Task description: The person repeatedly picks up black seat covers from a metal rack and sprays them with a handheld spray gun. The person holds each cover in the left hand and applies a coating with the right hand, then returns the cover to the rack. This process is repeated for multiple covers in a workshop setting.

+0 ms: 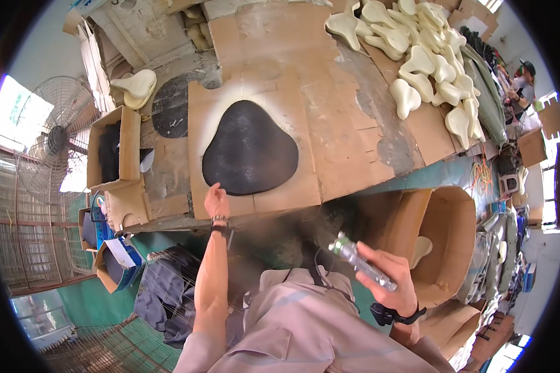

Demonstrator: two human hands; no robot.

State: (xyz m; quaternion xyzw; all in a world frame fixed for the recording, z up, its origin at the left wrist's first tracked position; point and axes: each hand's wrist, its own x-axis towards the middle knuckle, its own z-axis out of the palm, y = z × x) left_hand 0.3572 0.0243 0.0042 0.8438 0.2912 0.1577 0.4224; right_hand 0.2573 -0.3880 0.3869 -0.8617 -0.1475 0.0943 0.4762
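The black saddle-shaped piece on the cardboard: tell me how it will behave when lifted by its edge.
The black saddle-shaped piece lies flat and thin, so it probably flexes or droops when lifted. It looks light for its size. The left hand touches its lower edge; its matte surface likely grips rather than slips.

Workshop, cardboard-covered workbench (354, 143), heap of cream foam saddle pads (426, 59), industrial fan (56, 140)

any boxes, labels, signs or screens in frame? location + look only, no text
No signs or screens that I can make out.
Open cardboard box: left end of the bench, brown, dark pieces inside.
Blue and white carton: below that box, by the left arm, open.
Large cardboard box: right, beyond the right hand, brown, a pale piece inside.
Small cardboard box: far right, brown.
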